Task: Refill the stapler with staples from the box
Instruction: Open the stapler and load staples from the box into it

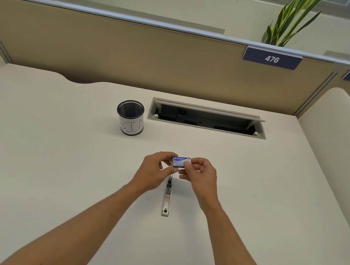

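A small blue and white staple box (pixel 179 161) is held above the desk between both hands. My left hand (pixel 155 171) pinches its left end with thumb and fingers. My right hand (pixel 199 175) grips its right end, thumb on the front face. Below the hands a metal stapler (pixel 167 198) lies flat on the white desk, stretched out lengthwise toward me; its far end is hidden under my fingers. I cannot tell whether the box is open.
A black mesh cup (pixel 130 117) with a white label reading BIN stands at the back left of the hands. An open cable tray (pixel 207 118) is set into the desk behind. Beige partition walls close the desk at the back and right.
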The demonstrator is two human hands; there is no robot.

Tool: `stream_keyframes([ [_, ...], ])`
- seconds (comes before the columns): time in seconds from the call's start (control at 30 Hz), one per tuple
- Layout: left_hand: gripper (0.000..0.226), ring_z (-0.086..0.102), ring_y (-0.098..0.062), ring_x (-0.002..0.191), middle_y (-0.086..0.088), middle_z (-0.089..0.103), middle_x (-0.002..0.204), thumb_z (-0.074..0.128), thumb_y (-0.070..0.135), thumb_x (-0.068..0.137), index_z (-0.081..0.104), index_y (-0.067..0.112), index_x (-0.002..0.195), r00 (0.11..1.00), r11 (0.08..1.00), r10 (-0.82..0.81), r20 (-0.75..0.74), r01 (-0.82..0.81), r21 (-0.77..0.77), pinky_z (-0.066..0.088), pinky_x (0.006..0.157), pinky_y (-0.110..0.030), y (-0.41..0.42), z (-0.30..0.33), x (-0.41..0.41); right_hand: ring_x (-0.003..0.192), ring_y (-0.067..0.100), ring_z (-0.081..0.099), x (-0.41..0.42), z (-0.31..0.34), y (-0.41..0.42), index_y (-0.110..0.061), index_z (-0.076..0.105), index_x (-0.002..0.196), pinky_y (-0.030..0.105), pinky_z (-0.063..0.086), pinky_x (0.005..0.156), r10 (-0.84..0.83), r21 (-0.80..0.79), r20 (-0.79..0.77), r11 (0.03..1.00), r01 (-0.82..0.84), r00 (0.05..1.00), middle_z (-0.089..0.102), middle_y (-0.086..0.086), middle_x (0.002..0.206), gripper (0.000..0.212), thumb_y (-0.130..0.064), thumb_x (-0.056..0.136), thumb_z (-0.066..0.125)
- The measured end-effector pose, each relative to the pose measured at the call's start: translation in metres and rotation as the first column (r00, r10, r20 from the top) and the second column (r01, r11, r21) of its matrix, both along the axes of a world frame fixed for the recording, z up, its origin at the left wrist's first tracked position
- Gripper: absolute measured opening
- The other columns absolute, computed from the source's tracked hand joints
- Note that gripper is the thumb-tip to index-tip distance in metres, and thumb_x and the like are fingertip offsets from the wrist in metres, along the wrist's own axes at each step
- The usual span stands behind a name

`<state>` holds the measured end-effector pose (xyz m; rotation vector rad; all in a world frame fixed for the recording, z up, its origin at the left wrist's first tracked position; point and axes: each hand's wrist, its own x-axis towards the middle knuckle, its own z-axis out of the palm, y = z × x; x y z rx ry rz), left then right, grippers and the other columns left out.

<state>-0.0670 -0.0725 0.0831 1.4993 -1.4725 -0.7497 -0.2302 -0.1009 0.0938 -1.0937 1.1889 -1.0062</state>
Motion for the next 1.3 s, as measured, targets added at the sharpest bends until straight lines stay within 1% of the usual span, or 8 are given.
stream_keyframes([
  [0.23, 0.032, 0.06, 0.003, 0.076, 0.023, 0.07, 0.091, 0.077, 0.013, 0.077, 0.069, 0.03, 0.103, 0.998, 1.0, -0.024, -0.052, 0.023, -0.009, 0.044, 0.064, -0.01, 0.005, 0.007, -0.001, 0.068, 0.029, 0.072, 0.0, 0.007, 0.006, 0.0, 0.063, 0.092, 0.029, 0.059, 0.065, -0.051, 0.107, 0.187, 0.994, 0.031, 0.981, 0.075, 0.021, 0.086, 0.016, -0.008, 0.083, 0.074],
  [0.43, 0.036, 0.061, 0.005, 0.073, 0.024, 0.07, 0.088, 0.078, 0.009, 0.076, 0.068, 0.032, 0.101, 0.995, 0.999, -0.028, -0.091, 0.03, 0.018, 0.046, 0.066, -0.01, 0.006, 0.01, -0.003, 0.074, 0.024, 0.072, 0.002, 0.007, 0.012, 0.005, 0.068, 0.096, 0.029, 0.059, 0.069, -0.077, 0.124, 0.186, 0.991, 0.054, 0.98, 0.075, 0.021, 0.092, 0.014, -0.006, 0.089, 0.067],
  [0.63, 0.037, 0.066, -0.01, 0.082, 0.007, 0.072, 0.094, 0.08, 0.017, 0.076, 0.07, 0.022, 0.111, 0.993, 0.997, -0.017, -0.118, 0.025, 0.072, 0.055, 0.076, -0.02, 0.002, 0.012, -0.002, 0.065, 0.021, 0.067, 0.004, 0.01, 0.012, 0.002, 0.071, 0.089, 0.027, 0.059, 0.064, -0.176, 0.137, 0.184, 0.979, 0.152, 0.967, 0.071, 0.019, 0.081, 0.012, -0.007, 0.091, 0.064],
  [0.77, 0.034, 0.068, -0.018, 0.088, 0.001, 0.074, 0.098, 0.079, 0.014, 0.077, 0.07, 0.02, 0.109, 0.991, 0.996, -0.027, -0.134, 0.037, 0.075, 0.056, 0.081, -0.026, 0.001, 0.014, -0.003, 0.076, 0.031, 0.073, 0.006, 0.014, 0.011, 0.008, 0.065, 0.093, 0.032, 0.061, 0.067, -0.18, 0.17, 0.237, 0.975, 0.142, 0.955, 0.074, 0.022, 0.089, 0.016, -0.006, 0.094, 0.059],
  [0.93, 0.031, 0.069, -0.006, 0.085, 0.011, 0.073, 0.093, 0.078, 0.011, 0.077, 0.069, 0.026, 0.103, 0.986, 0.997, -0.033, -0.166, 0.045, 0.064, 0.054, 0.078, -0.016, 0.005, 0.015, -0.005, 0.076, 0.037, 0.073, 0.008, 0.016, 0.013, 0.01, 0.061, 0.094, 0.031, 0.061, 0.063, -0.221, 0.195, 0.296, 0.966, 0.168, 0.929, 0.072, 0.028, 0.092, 0.015, -0.003, 0.096, 0.053],
  [1.07, 0.032, 0.068, -0.004, 0.082, 0.003, 0.073, 0.092, 0.079, 0.009, 0.076, 0.07, 0.016, 0.106, 0.982, 0.997, -0.014, -0.186, 0.028, 0.071, 0.053, 0.076, -0.014, 0.004, 0.014, -0.004, 0.079, 0.039, 0.073, 0.007, 0.016, 0.011, 0.004, 0.056, 0.099, 0.034, 0.062, 0.064, -0.251, 0.223, 0.306, 0.957, 0.187, 0.918, 0.07, 0.027, 0.099, 0.015, -0.009, 0.099, 0.049],
  [1.17, 0.032, 0.067, -0.003, 0.081, 0.002, 0.073, 0.092, 0.078, 0.006, 0.077, 0.07, 0.014, 0.106, 0.983, 0.998, -0.021, -0.184, 0.032, 0.057, 0.052, 0.076, -0.013, 0.003, 0.015, -0.003, 0.081, 0.04, 0.073, 0.006, 0.018, 0.011, 0.001, 0.053, 0.104, 0.035, 0.062, 0.066, -0.195, 0.235, 0.348, 0.965, 0.117, 0.917, 0.071, 0.025, 0.1, 0.017, -0.013, 0.097, 0.057],
  [1.3, 0.033, 0.068, -0.012, 0.087, 0.001, 0.073, 0.097, 0.077, 0.01, 0.078, 0.068, 0.015, 0.109, 0.988, 0.997, -0.029, -0.15, 0.039, 0.063, 0.055, 0.078, -0.019, 0.003, 0.014, -0.004, 0.083, 0.037, 0.073, 0.007, 0.017, 0.011, 0.0, 0.049, 0.109, 0.035, 0.062, 0.07, -0.174, 0.193, 0.311, 0.974, 0.117, 0.934, 0.07, 0.028, 0.102, 0.026, -0.002, 0.089, 0.066],
])
